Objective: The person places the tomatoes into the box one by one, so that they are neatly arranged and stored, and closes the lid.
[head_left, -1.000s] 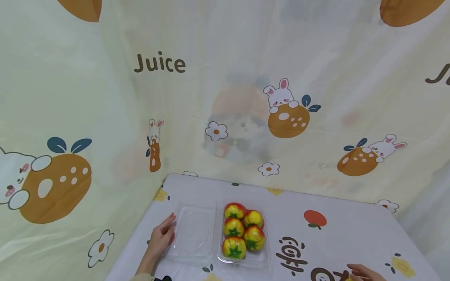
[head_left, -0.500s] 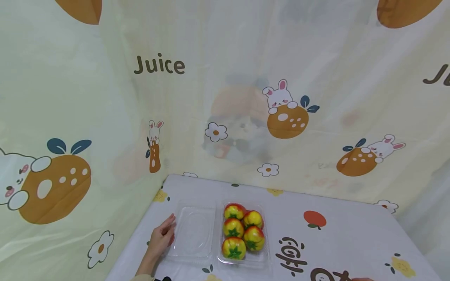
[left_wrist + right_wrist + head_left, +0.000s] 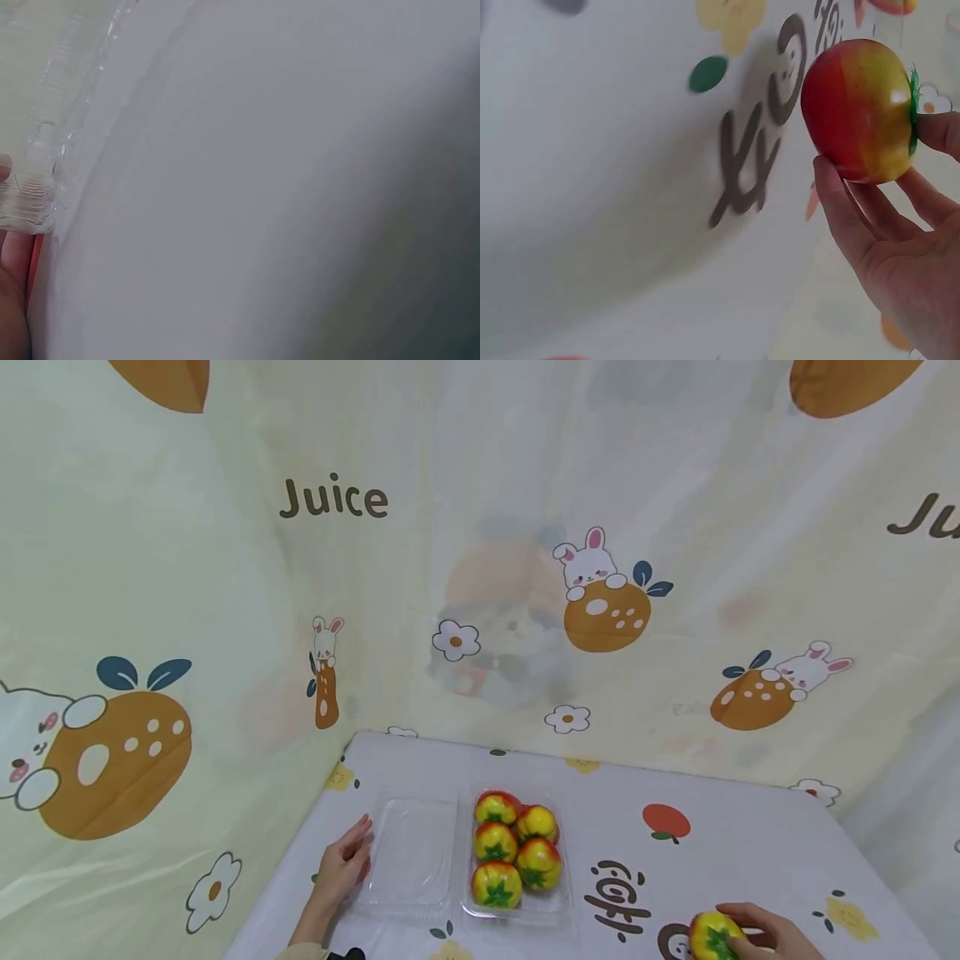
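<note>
My right hand (image 3: 772,935) grips a red-and-yellow toy persimmon (image 3: 862,112) with a green leafy top. In the right wrist view the thumb presses the leafy side and the fingers support it from below, above the tablecloth. Several similar persimmons (image 3: 495,843) sit in two columns in the right half of a clear plastic clamshell box (image 3: 528,918). Its unfolded lid (image 3: 412,852) lies flat on the left. Beside the lid's left edge rests my left hand (image 3: 343,860), fingers mostly extended. The left wrist view shows only parts of its fingers (image 3: 16,251) near a ridged plastic tab.
A white tablecloth (image 3: 637,810) with printed fruit, flowers and lettering covers the table. Pale printed curtains (image 3: 510,568) enclose its back and sides. The table's left edge runs close beside my left arm.
My right hand dropped nearly out of sight at the lower right, then came back into view with a persimmon. My left hand and the box stay in place.
</note>
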Tool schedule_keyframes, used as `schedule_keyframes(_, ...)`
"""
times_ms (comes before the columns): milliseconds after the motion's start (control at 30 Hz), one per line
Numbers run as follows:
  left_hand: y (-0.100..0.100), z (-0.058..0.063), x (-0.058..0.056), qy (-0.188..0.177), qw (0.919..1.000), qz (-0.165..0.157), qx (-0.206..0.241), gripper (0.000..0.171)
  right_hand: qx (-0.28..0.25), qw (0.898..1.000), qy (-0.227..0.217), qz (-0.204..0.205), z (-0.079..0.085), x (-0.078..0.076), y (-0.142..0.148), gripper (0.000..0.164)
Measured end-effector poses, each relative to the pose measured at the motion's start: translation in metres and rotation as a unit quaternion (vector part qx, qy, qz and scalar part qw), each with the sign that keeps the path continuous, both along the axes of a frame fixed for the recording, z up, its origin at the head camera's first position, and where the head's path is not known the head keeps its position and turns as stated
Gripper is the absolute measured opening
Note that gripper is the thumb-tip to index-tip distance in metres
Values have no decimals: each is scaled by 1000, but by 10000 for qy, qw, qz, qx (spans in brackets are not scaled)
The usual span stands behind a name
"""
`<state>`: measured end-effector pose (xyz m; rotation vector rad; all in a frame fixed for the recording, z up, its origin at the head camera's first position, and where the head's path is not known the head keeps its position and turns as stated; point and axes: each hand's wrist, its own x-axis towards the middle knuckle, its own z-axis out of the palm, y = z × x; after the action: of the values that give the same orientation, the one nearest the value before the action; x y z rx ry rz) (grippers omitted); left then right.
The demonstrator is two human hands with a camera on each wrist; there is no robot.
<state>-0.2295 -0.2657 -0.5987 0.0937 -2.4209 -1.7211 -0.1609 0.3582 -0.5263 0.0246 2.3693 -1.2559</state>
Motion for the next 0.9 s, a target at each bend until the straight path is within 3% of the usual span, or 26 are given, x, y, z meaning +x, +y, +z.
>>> schedule_keyframes(100, 0, 0, 1, -111, 9999, 2, 3, 44, 189, 9991, 235, -282, 12, -6, -31, 54)
schedule_keyframes(233, -1, 2, 2, -139, 9999, 53, 55, 44, 171, 9956, 922, 32, 29, -16, -68, 51)
schedule_keyframes(367, 0, 3, 2, -115, 9999, 61, 82, 43, 48, 9843, 1727, 354, 42, -26, -104, 49)
schedule_keyframes(467, 2, 2, 1, -120, 9999, 72, 62, 43, -67, 9775, 2054, 473, 49, -32, -131, 46)
schedule_keyframes(700, 2, -2, -1, -111, 9998, 145, 47, 42, -427, 9701, 2200, 929, 48, -42, -177, 40)
schedule_keyframes(900, 0, -1, -1, -86, 9999, 134, 61, 42, -283, 9683, 2248, 1050, 45, -42, -196, 41)
